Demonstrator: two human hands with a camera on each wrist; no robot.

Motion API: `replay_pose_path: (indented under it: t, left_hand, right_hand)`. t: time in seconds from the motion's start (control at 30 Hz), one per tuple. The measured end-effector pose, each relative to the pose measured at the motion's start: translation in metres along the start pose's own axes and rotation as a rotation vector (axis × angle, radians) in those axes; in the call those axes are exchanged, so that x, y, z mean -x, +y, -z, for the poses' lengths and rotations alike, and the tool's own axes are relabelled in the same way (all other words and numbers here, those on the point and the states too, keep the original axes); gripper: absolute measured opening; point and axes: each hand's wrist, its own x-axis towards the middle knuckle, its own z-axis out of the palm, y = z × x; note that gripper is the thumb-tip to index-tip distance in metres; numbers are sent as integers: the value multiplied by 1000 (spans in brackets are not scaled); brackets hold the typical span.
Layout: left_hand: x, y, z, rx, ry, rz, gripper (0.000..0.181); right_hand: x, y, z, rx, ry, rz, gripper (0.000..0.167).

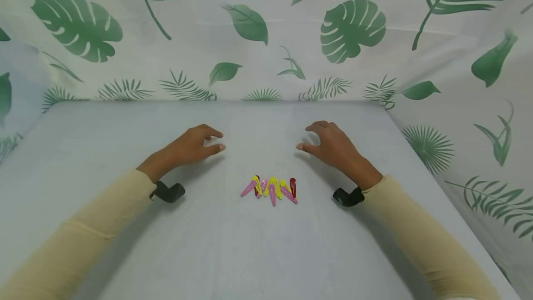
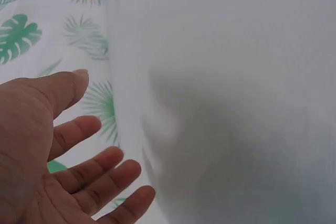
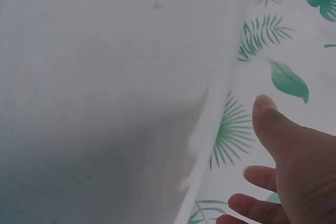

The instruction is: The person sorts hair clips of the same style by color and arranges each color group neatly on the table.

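Several small hair clips, pink (image 1: 272, 194), yellow (image 1: 284, 183) and dark red (image 1: 293, 188), lie close together in a row on the white table, some overlapping. Beyond them to the left, my left hand (image 1: 189, 146) hovers with relaxed, spread fingers and holds nothing. My right hand (image 1: 333, 146) is held the same way beyond them to the right, thumb apart from the fingers. Neither hand touches the clips. In the left wrist view my left hand (image 2: 68, 150) shows an empty palm; in the right wrist view my right hand (image 3: 294, 166) is empty too.
A white cloth covers the table (image 1: 266, 253). Behind it and along the right side hangs a white sheet with green leaf prints (image 1: 354, 29). Black devices are strapped at the left wrist (image 1: 168, 192) and right wrist (image 1: 349, 196).
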Motion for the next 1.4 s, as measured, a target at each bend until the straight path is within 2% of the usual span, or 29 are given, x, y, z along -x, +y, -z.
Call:
replay_pose_path:
  t: [0.13,0.33,0.47,0.7,0.9,1.13,1.4]
  left_hand:
    - [2,6,-7,49,21,-27,42]
    - [0,12,-17,131,11,-90,34]
    - [-3,16,-27,160,-2,-93,31]
    - [-1,29,-39,258,-58,-92,29]
    - [1,39,-47,341,-91,-98,30]
    - [5,48,-55,318,-101,-159,28]
    - [5,53,-61,293,-109,-148,25]
  right_hand:
    - [1,-4,-2,-55,1,8,53]
    - [3,-11,-3,-119,-12,-13,46]
    - [7,-15,-6,-193,-37,-32,39]
    - [14,-24,-7,-320,-68,8,29]
    - [20,-29,-9,-413,-130,21,27]
    - [26,-33,-11,-486,-201,82,24]
    - [31,-39,-12,-549,-306,111,21]
